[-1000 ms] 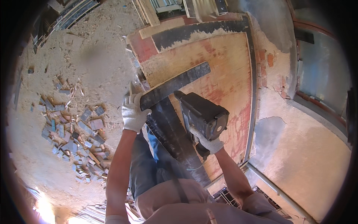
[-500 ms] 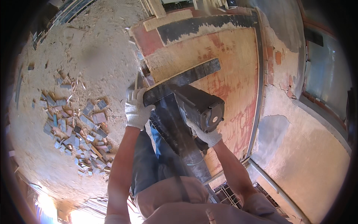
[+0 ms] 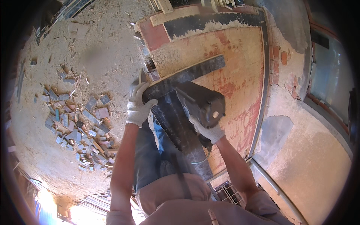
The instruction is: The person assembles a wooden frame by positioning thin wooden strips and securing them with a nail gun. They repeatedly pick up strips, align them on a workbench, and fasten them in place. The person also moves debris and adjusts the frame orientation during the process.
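Observation:
My left hand (image 3: 138, 104), in a whitish work glove, grips the left end of a dark plank (image 3: 202, 69). Its thumb lies on top and its fingers wrap the outer edge. A second dark board (image 3: 168, 120) meets that plank and runs back toward my body. My right hand (image 3: 210, 132), gloved too, is closed around the handle of a bulky black power tool that looks like a nail gun (image 3: 204, 103). The tool lies over the boards, its narrower end toward the plank. Where its tip meets the wood is hidden.
Under the boards is a worn wooden work table (image 3: 240, 63) with red stains and a dark raised rim. Cut wood offcuts (image 3: 80, 131) are heaped on the dusty floor at left. A peeling wall (image 3: 296, 138) stands at right. Light timber pieces (image 3: 174, 15) lie at the far edge.
The whole view has shifted slightly. The nail gun looks a little more tilted over the boards. Both hands keep their holds.

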Motion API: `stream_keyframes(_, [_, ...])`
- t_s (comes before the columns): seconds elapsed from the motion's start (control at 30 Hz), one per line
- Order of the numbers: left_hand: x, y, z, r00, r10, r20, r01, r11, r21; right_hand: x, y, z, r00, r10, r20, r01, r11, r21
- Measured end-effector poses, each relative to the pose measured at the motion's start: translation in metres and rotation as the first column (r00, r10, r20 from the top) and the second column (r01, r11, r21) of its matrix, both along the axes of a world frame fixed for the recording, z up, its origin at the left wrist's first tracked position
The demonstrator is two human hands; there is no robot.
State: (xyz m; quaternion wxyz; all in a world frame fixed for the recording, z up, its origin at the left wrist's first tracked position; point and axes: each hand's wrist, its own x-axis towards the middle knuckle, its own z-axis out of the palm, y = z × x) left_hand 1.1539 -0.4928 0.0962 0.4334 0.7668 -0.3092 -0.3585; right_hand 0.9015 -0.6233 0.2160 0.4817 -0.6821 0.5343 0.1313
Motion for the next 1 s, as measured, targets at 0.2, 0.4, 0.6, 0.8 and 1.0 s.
stream_keyframes(0.2, [-0.015,0.023,-0.016,0.839,0.381,-0.389,-0.377,0.922,0.09,-0.005,-0.001,-0.001,0.974,0.143,0.178,-0.125,0.986,-0.11])
stream_keyframes(0.4, [-0.046,0.032,-0.024,0.643,0.557,-0.525,-0.534,0.818,0.214,0.004,0.005,0.003,0.988,-0.144,0.052,0.134,0.977,0.165])
stream_keyframes(0.6, [-0.055,0.03,-0.029,0.55,0.582,-0.599,-0.613,0.769,0.184,-0.049,0.021,-0.02,0.985,0.159,-0.068,-0.162,0.986,-0.038])
stream_keyframes(0.8, [-0.058,0.032,-0.018,0.603,0.583,-0.544,-0.553,0.797,0.242,-0.059,0.024,-0.036,0.967,0.204,-0.154,-0.201,0.979,0.03])
stream_keyframes(1.0, [-0.069,0.047,-0.037,0.646,0.572,-0.505,-0.539,0.811,0.229,0.0,0.008,-0.003,0.939,0.307,0.156,-0.276,0.942,-0.189])
